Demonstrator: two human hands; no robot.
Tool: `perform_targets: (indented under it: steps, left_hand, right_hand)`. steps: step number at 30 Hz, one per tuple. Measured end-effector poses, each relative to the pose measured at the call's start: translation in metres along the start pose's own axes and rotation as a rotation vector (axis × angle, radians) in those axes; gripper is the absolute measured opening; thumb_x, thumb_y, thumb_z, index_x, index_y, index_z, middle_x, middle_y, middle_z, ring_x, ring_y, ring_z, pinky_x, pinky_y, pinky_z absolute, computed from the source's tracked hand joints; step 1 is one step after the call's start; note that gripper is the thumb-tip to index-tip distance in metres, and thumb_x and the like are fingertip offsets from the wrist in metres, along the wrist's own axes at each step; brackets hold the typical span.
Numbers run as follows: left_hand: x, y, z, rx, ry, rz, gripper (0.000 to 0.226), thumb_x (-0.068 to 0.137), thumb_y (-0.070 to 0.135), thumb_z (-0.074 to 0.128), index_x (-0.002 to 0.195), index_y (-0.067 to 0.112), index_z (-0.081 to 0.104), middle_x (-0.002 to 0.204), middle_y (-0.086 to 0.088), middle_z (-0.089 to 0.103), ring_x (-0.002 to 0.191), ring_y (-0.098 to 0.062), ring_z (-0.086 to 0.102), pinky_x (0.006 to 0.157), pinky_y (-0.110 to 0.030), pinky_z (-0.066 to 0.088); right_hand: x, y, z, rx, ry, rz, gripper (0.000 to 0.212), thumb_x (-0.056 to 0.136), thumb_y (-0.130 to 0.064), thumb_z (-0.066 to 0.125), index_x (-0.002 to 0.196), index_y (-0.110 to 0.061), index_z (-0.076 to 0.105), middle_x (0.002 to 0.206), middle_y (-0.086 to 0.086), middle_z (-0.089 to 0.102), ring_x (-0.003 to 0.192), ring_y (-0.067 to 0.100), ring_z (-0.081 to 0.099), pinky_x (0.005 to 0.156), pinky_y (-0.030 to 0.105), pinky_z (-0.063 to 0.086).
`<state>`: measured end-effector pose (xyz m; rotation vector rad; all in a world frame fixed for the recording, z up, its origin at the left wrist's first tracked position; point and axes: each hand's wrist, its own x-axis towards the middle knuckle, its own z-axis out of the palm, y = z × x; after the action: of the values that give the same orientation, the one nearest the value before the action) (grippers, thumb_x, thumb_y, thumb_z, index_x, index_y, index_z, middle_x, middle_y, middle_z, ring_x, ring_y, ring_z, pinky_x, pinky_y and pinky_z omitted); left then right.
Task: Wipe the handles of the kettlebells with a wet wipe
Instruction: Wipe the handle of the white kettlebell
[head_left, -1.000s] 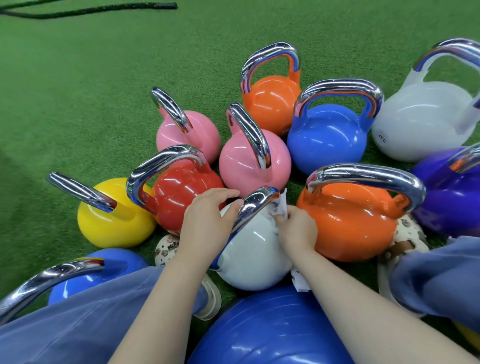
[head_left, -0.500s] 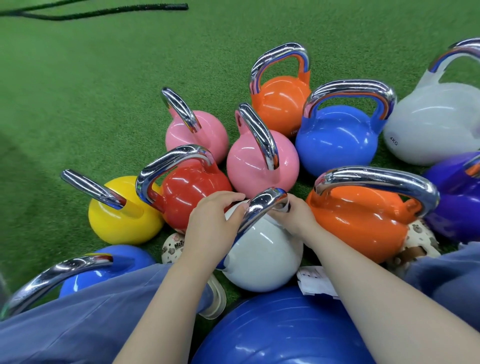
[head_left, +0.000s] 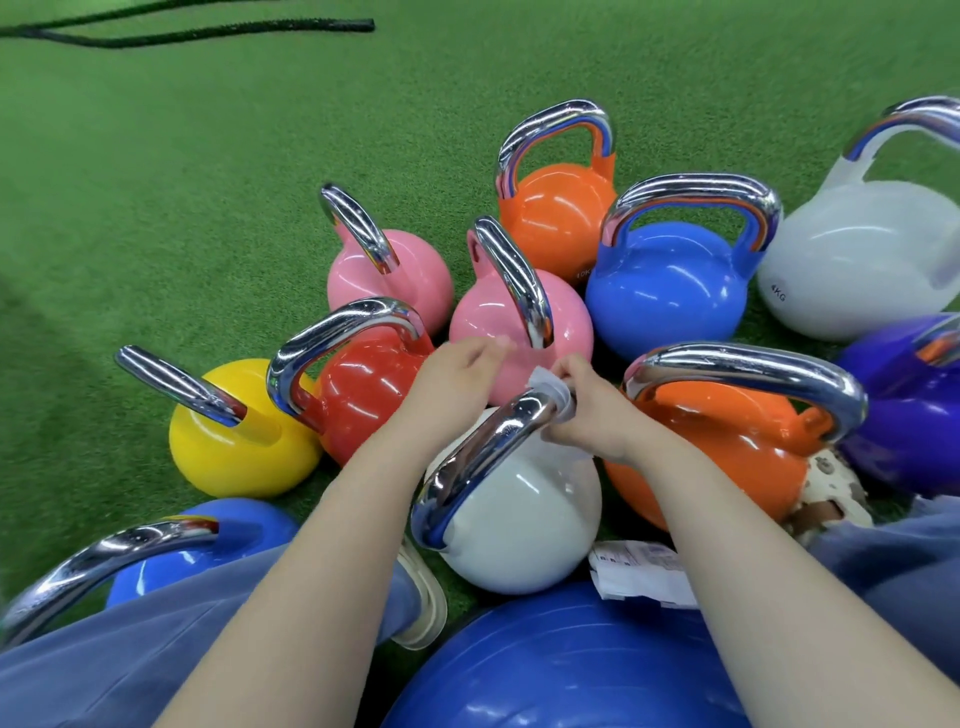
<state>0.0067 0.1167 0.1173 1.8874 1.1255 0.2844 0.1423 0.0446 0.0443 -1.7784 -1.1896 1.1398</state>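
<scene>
Just below the middle of the frame, the right hand (head_left: 592, 415) is now gripping the white wet wipe (head_left: 558, 395), its fingers curled round it and pressing it against the far end of the chrome handle (head_left: 483, 457) of the white kettlebell (head_left: 524, 525), where half a second ago it was tucked lower behind that handle and a second ago was working further down its right side. The wipe is bunching up at the top bend of the handle, so the stroke is reaching the crown of the loop, which suggests this handle is nearly covered. The left hand (head_left: 457, 374) is lifting away: a moment ago its fingers were resting on the white bell to steady it, and now it is hovering just above and left of the handle, loosely open and holding nothing, with its fingertips blurring in front of the pink kettlebell (head_left: 519, 332) at the centre. That release probably means the steadying is no longer needed, or that the hand is heading for the next bell. Around the white one, the red kettlebell (head_left: 363, 384) is sitting to the left, the orange kettlebell (head_left: 727, 447) to the right and the yellow kettlebell (head_left: 244, 441) further left, all on green turf (head_left: 156, 208). A printed wipe packet (head_left: 639, 571) is lying in the lower right, near the white bell.
</scene>
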Motion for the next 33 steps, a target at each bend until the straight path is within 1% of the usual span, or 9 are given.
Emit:
perform_targets:
  steps: [5,9,12,15,19,22,25,27,33]
  left_hand:
    - [0.046,0.045,0.035,0.592,-0.37,0.12,0.032,0.098,0.02,0.038,0.08,0.004,0.059,0.085,-0.012,0.056,0.087,-0.024,0.049,0.076,-0.032,0.036]
    - [0.069,0.052,0.056,0.89,-0.467,0.069,0.028,0.097,0.013,0.037,0.077,0.005,0.055,0.076,-0.007,0.049,0.081,-0.023,0.045,0.071,-0.031,0.035]
    - [0.071,0.055,0.06,1.001,-0.537,0.04,0.021,0.093,0.013,0.042,0.096,0.003,0.06,0.073,-0.008,0.051,0.078,-0.023,0.044,0.07,-0.031,0.036]
    - [0.073,0.044,0.058,1.117,-0.692,0.033,0.033,0.093,0.031,0.048,0.072,0.007,0.057,0.065,-0.004,0.049,0.074,-0.025,0.052,0.069,-0.033,0.043]
    - [0.087,0.017,0.052,0.735,-0.713,-0.247,0.049,0.092,0.047,0.046,0.101,0.001,0.06,0.096,-0.013,0.063,0.089,-0.029,0.063,0.083,-0.037,0.052]
    - [0.087,0.012,0.049,0.315,-0.681,-0.482,0.049,0.097,0.045,0.037,0.114,0.002,0.053,0.091,-0.007,0.063,0.077,-0.018,0.062,0.066,-0.025,0.051]
    - [0.086,0.012,0.041,0.198,-0.669,-0.566,0.054,0.098,0.05,0.028,0.088,0.005,0.058,0.075,-0.006,0.061,0.065,-0.014,0.058,0.06,-0.022,0.048]
    - [0.085,0.008,0.037,0.155,-0.671,-0.596,0.057,0.097,0.052,0.027,0.087,0.007,0.06,0.076,-0.005,0.062,0.068,-0.014,0.059,0.063,-0.022,0.049]
    - [0.076,-0.006,0.025,-0.097,-0.614,-0.657,0.056,0.096,0.051,0.026,0.095,0.006,0.06,0.085,-0.006,0.063,0.076,-0.015,0.06,0.069,-0.024,0.049]
  right_hand:
    - [0.0,0.003,0.004,0.01,0.053,0.009,0.058,0.07,0.0,0.07,0.122,-0.011,0.046,0.103,0.0,0.05,0.095,0.014,0.049,0.064,0.018,0.039]
    - [-0.005,0.009,0.005,0.184,0.076,0.02,0.054,0.069,0.008,0.07,0.12,-0.003,0.054,0.113,0.006,0.051,0.099,0.011,0.048,0.066,0.009,0.04]
    - [-0.005,0.025,0.009,0.368,0.123,0.115,0.062,0.068,0.009,0.067,0.124,-0.009,0.047,0.121,0.008,0.055,0.11,0.017,0.051,0.082,0.02,0.045]
    - [-0.006,0.036,0.01,0.554,0.142,0.193,0.049,0.069,0.005,0.063,0.113,-0.012,0.047,0.115,0.013,0.061,0.099,0.019,0.056,0.082,0.029,0.045]
    - [-0.008,0.041,0.018,0.509,0.12,0.267,0.031,0.061,-0.024,0.06,0.092,-0.022,0.056,0.099,0.003,0.063,0.088,0.016,0.056,0.076,0.032,0.044]
    - [-0.006,0.044,0.022,0.423,0.047,0.212,0.031,0.065,-0.036,0.06,0.086,-0.013,0.063,0.085,0.001,0.063,0.08,0.015,0.055,0.071,0.034,0.041]
    - [-0.009,0.036,0.018,0.387,0.041,0.182,0.016,0.078,-0.021,0.054,0.087,-0.023,0.067,0.086,-0.004,0.065,0.081,0.013,0.056,0.074,0.03,0.043]
    - [-0.01,0.029,0.015,0.377,0.007,0.164,0.027,0.072,-0.018,0.047,0.089,-0.033,0.062,0.086,-0.011,0.063,0.08,0.007,0.055,0.078,0.027,0.042]
    - [0.005,0.032,0.02,0.237,0.0,0.145,0.048,0.086,0.009,0.045,0.129,-0.01,0.05,0.125,0.014,0.056,0.108,0.023,0.054,0.091,0.028,0.041]
